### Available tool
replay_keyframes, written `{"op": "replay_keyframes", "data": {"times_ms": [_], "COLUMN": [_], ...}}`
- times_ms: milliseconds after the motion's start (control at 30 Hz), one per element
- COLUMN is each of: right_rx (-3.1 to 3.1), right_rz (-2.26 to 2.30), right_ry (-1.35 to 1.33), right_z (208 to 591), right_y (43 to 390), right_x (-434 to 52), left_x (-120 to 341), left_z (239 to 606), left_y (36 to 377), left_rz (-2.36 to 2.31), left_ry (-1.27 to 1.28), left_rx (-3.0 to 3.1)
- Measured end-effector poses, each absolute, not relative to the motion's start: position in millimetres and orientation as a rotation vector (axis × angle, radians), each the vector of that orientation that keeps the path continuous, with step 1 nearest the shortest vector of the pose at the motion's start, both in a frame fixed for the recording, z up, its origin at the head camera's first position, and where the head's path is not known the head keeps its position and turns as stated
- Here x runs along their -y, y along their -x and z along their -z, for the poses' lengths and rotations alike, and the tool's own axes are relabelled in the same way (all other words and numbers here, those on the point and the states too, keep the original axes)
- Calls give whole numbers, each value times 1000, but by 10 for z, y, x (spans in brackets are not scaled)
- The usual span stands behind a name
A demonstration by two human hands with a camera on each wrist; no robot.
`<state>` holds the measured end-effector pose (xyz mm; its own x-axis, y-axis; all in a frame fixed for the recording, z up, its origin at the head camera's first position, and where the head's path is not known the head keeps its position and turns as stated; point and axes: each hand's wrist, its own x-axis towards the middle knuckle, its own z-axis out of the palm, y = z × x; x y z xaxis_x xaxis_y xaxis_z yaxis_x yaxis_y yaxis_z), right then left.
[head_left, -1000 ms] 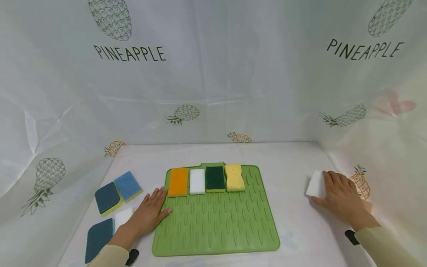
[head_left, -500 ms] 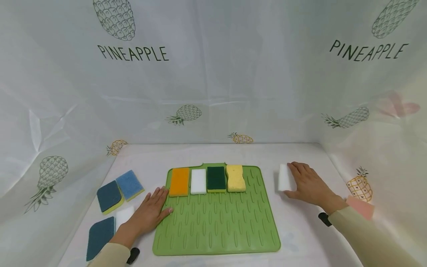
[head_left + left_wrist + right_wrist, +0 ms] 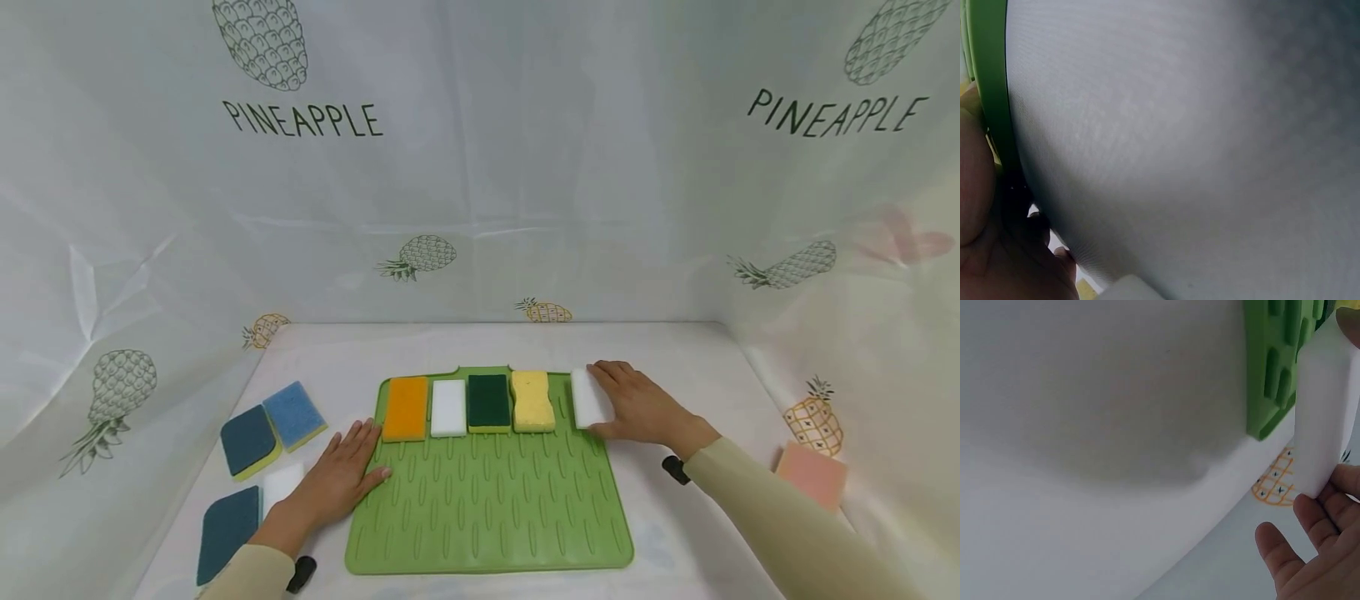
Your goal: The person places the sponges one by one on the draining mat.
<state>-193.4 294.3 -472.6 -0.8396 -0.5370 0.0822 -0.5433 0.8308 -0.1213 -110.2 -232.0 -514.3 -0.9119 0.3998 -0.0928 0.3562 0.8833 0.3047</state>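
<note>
Lining the green mat's (image 3: 487,508) far edge, four sponges (image 3: 471,406) sit beside the white sponge (image 3: 587,398) the right hand (image 3: 637,408) grips, while the left hand (image 3: 337,479) rests flat, fingers straight.

In the left wrist view almost everything is lost to a blurred grey-white surface; only a strip of the green mat (image 3: 988,81) and part of the left hand (image 3: 985,250) are seen, cut off at the left edge. In the right wrist view the white sponge (image 3: 1325,419) is cut off by the right edge. In the head view a small white sponge (image 3: 279,482) is partly hidden under the left hand's wrist.
</note>
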Motion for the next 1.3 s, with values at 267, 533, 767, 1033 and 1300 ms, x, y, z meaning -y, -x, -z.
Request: {"op": "replay_keyframes", "data": {"times_ms": [267, 533, 767, 1033, 1300], "right_rx": [3010, 3030, 3080, 3086, 3120], "right_rz": [-228, -217, -221, -231, -256], "right_ry": [-906, -913, -907, -916, -891], "right_z": [4785, 4831, 4882, 4906, 4902], "right_y": [2029, 2088, 2114, 2125, 2120], "right_x": [-2800, -2726, -2702, -2694, -2683], "left_x": [2310, 2315, 2330, 2321, 2324], "left_z": [5118, 5134, 5177, 5157, 5164], "left_y": [1095, 1102, 1121, 1114, 1114], "left_rz": [-443, -451, -407, -418, -418], "left_ry": [-583, -583, -572, -561, -563], "left_rx": [-2899, -2908, -2897, -2892, -2899]}}
